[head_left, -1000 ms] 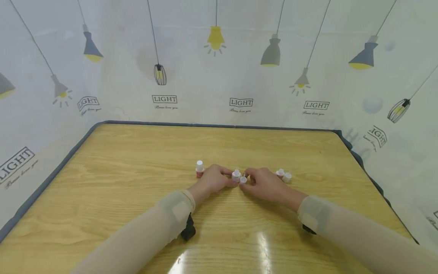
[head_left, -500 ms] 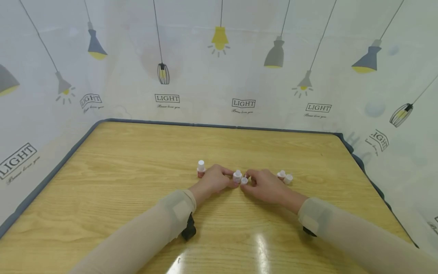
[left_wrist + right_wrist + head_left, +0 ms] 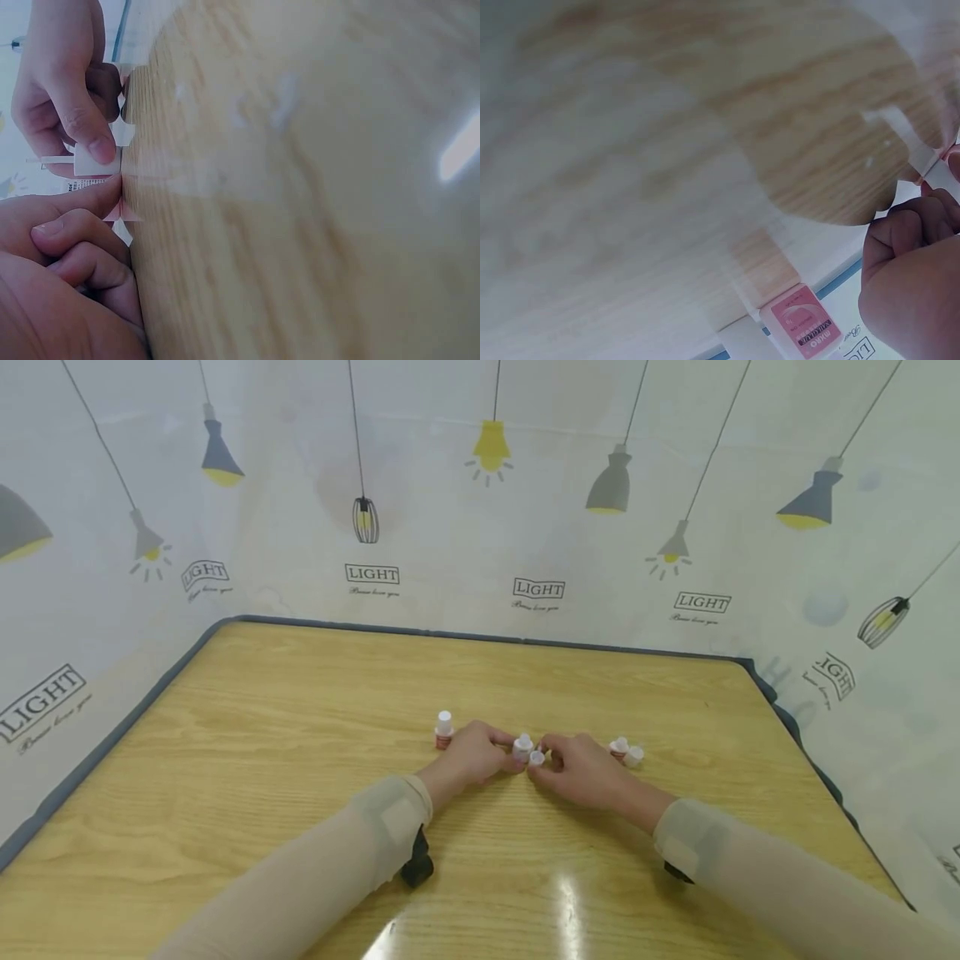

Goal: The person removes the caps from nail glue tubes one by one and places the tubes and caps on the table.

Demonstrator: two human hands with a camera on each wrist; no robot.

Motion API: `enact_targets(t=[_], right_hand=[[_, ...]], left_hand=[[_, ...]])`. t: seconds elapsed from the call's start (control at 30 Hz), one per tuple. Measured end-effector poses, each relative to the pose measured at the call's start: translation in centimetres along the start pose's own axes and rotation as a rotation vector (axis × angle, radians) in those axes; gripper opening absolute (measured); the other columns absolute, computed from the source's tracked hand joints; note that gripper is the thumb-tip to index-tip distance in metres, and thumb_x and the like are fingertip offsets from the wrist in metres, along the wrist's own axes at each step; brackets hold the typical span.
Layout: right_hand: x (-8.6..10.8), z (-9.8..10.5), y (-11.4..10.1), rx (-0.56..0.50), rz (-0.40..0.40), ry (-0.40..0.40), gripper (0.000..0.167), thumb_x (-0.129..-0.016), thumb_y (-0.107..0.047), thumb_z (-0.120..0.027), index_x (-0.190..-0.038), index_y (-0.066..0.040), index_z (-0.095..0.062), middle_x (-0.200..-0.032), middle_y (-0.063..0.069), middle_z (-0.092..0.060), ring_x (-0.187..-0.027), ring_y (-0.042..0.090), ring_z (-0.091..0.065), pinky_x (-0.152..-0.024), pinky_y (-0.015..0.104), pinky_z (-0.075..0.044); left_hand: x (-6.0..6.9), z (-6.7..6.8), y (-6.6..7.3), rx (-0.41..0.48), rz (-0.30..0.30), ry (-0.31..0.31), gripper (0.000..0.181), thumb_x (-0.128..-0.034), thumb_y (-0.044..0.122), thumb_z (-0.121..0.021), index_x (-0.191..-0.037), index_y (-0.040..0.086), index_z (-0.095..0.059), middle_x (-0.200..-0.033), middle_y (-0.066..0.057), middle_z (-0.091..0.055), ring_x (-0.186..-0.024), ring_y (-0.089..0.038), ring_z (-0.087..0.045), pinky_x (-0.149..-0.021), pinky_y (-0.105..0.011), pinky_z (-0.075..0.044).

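At mid-table my left hand (image 3: 474, 752) holds a small uncapped nail glue bottle (image 3: 522, 746) upright between thumb and fingers. Close beside it, my right hand (image 3: 587, 770) pinches a white cap (image 3: 536, 759) turned hollow side up, low at the tabletop. In the left wrist view a thin pale stem (image 3: 49, 160) stands out of that cap (image 3: 96, 160), under the right thumb. Most of the held bottle's label is hidden there by the left fingers. A pink-labelled nail glue bottle (image 3: 805, 324) shows in the right wrist view.
A capped bottle (image 3: 444, 731) stands just left of the left hand. Behind the right hand are an uncapped bottle (image 3: 618, 748) and a loose white cap (image 3: 635, 756). The wooden table (image 3: 300, 693) meets a lamp-patterned curtain (image 3: 442, 527) at its back and sides.
The head view has tilted slightly. Both hands, the bottles and the caps keep practically the same places relative to each other.
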State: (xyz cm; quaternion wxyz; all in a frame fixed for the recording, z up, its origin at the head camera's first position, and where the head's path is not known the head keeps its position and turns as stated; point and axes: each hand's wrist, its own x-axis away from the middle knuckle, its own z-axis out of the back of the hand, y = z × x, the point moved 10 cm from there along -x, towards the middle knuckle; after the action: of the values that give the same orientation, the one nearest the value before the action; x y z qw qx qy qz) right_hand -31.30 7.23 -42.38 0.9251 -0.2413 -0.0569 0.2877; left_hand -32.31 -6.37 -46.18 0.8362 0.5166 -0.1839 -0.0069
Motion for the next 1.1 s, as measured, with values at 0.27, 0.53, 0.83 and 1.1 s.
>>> enact_targets(t=[0.27,0.53,0.83,1.1], right_hand=[[0.08,0.17,-0.18,-0.009,0.006,0.000,0.018,-0.101,-0.030,-0.070,-0.093,-0.015,-0.063,-0.060,-0.009,-0.037,-0.051,0.005,-0.029,-0.050,0.022,-0.026],[-0.05,-0.01,-0.16,-0.014,-0.007,-0.013,0.018,-0.101,-0.030,-0.071,-0.093,-0.016,-0.064,-0.060,-0.009,-0.038,-0.051,0.006,-0.030,-0.051,0.021,-0.026],[0.02,0.01,-0.17,-0.009,0.010,0.004,0.015,-0.101,-0.027,-0.072,-0.100,-0.013,-0.070,-0.060,-0.009,-0.040,-0.052,0.005,-0.032,-0.051,0.022,-0.028],[0.00,-0.03,-0.16,0.000,0.001,0.003,0.014,-0.101,-0.027,-0.072,-0.100,-0.013,-0.069,-0.060,-0.009,-0.040,-0.051,0.005,-0.031,-0.051,0.022,-0.027]], left_hand=[[-0.12,0.02,0.06,-0.002,-0.011,-0.002,0.045,-0.0909,0.017,-0.085,-0.134,0.013,-0.076,-0.083,-0.001,-0.073,-0.044,-0.007,-0.033,-0.047,-0.021,-0.034],[-0.09,0.08,-0.07,0.001,0.002,0.008,0.045,-0.0905,0.018,-0.086,-0.134,0.014,-0.076,-0.098,-0.003,-0.078,-0.044,-0.006,-0.034,-0.046,-0.021,-0.034],[-0.31,0.03,-0.31,-0.018,0.004,0.013,0.045,-0.0910,0.018,-0.086,-0.135,0.015,-0.075,-0.104,-0.003,-0.078,-0.044,-0.007,-0.035,-0.046,-0.021,-0.035],[-0.33,-0.03,-0.21,-0.022,0.004,0.014,0.045,-0.0910,0.018,-0.086,-0.135,0.015,-0.076,-0.105,-0.004,-0.078,-0.044,-0.007,-0.036,-0.046,-0.021,-0.035]])
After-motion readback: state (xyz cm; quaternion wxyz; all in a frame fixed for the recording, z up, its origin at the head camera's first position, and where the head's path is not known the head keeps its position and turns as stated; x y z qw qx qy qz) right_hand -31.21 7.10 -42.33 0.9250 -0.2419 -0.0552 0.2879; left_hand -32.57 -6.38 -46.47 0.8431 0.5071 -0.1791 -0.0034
